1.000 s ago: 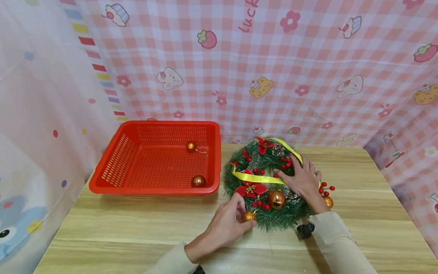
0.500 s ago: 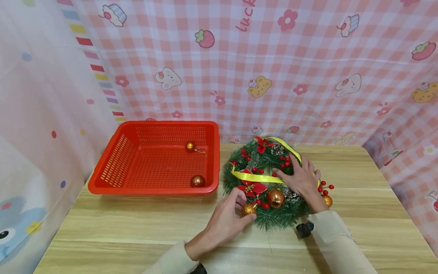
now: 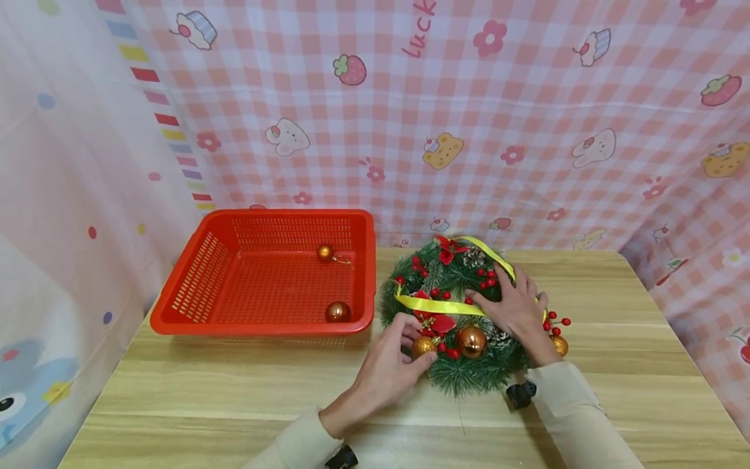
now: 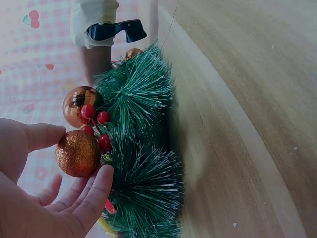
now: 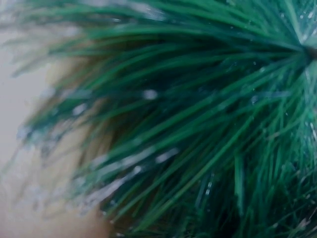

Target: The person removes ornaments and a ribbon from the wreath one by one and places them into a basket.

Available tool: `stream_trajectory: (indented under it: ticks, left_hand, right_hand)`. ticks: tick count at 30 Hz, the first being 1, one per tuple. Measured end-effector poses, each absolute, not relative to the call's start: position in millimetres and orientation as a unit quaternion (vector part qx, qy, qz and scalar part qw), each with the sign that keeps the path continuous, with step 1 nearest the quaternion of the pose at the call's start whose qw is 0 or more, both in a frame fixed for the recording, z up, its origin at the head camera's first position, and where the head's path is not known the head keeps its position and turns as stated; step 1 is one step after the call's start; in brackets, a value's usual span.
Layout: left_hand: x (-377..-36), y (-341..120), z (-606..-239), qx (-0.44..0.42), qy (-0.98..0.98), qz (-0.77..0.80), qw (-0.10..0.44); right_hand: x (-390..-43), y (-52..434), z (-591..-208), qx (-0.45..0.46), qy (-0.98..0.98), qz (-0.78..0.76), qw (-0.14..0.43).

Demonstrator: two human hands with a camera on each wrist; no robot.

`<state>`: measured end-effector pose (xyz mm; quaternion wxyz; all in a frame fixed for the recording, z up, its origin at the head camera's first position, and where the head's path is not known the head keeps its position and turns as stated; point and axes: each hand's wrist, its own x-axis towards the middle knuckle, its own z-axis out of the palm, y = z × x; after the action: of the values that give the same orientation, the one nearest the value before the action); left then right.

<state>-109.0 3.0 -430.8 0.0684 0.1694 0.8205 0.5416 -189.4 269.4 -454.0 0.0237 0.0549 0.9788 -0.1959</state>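
A green Christmas wreath lies on the table, trimmed with red poinsettias, berries, pine cones and a yellow ribbon. At its lower left, my left hand holds a glittery gold bauble between thumb and fingers. The bauble sits right beside red berries and a shiny copper bauble. My right hand grips the wreath's right side, its thumb reaching toward the centre hole and its fingers over the outer part. Blurred green needles fill the right wrist view, hiding that hand.
A red plastic basket stands left of the wreath, with a small gold bauble and a copper bauble inside. Another gold bauble shows by the right forearm. A pink checked curtain hangs behind the wooden table.
My left hand has raised the glittery gold bauble from the wreath's lower edge toward the red poinsettia. My right hand keeps its place on the wreath.
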Motion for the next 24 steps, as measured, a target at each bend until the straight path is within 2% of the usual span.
stream_trajectory:
  ticks: [24]
  left_hand:
    - [-118,-3,-410,0.161,0.809,0.565,0.029]
  right_hand:
    - [-189,270,-454,0.055,0.978,-0.198,0.025]
